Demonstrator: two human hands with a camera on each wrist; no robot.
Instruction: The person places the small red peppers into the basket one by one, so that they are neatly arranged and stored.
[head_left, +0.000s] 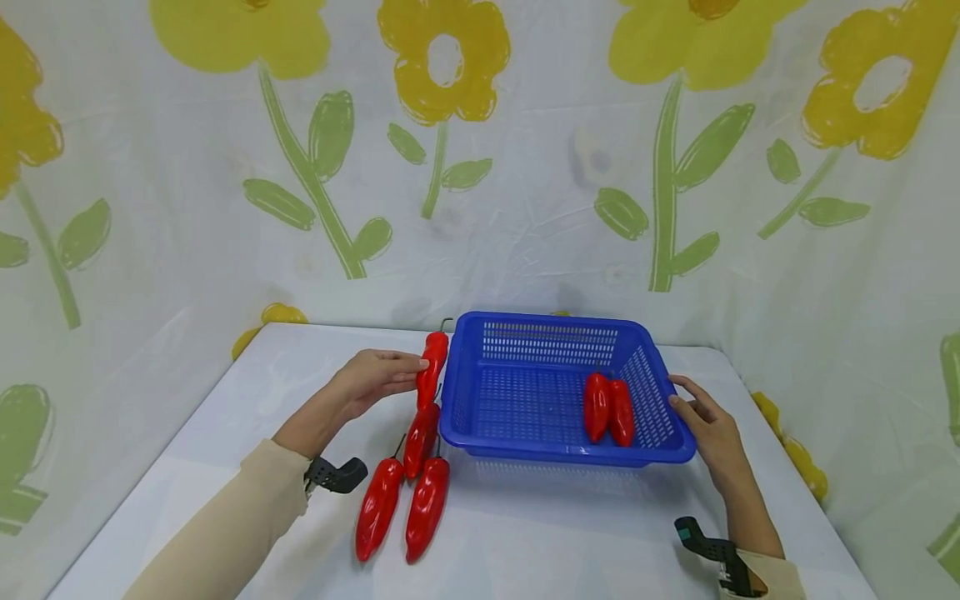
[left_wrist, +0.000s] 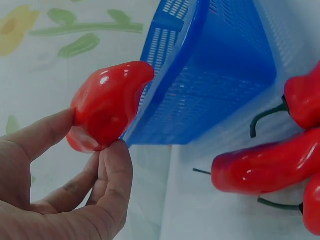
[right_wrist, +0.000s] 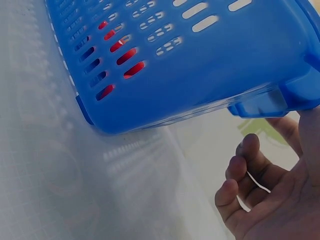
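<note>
Item: left hand (head_left: pixel 371 379), thumb and fingers clamped on a pepper by its sides.
Item: held pepper (head_left: pixel 432 367), in the left hand's fingertips, stem end up, just beside the near wall of the basket. Whether it touches the rim cannot be told.
Item: first loose pepper (head_left: pixel 378 510), on the white table (head_left: pixel 540 533), nearer the body than the left hand.
Item: second loose pepper (head_left: pixel 422 442), just below the left hand's fingertips.
Item: third loose pepper (head_left: pixel 427 510), beyond the first, also bodyward of the left hand.
Item: blue basket (head_left: pixel 525 404), between the two hands, tray-shaped, slotted walls.
Items: two basket peppers (head_left: pixel 596 408) (head_left: pixel 622 412), side by side on the right hand's side of the basket.
Item: right hand (head_left: pixel 708 425), thumb and forefinger together on the basket's rim; its other fingers, by the wrist view, curl apart from the plastic.
Risks, as judged: the glossy held pepper could slip from so light a pinch; its lower end could catch the rim if carried low; the basket could skid if knocked, as only two digits steady it; the second pepper could roll if brushed.
</note>
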